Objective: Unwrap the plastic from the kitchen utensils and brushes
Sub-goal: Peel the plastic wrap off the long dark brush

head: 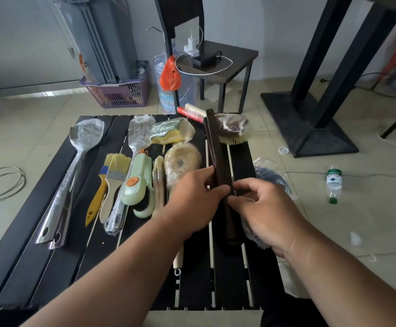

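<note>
Right now, from the head view: left hand (198,193) gripping the dark-handled brush (216,151) mid-handle, right hand (260,208) pinching at the same handle just beside it, fingertips nearly touching. Long axis running straight away from both hands, wrapped bristle head (233,128) at the far end. Probably picking for a film edge; film on the handle hard to make out.

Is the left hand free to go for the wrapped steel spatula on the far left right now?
Probably not yet. The left hand is gripping the dark brush handle together with the right hand. Once it lets go, the wrapped steel spatula lies uncovered on the black slatted table.
</note>
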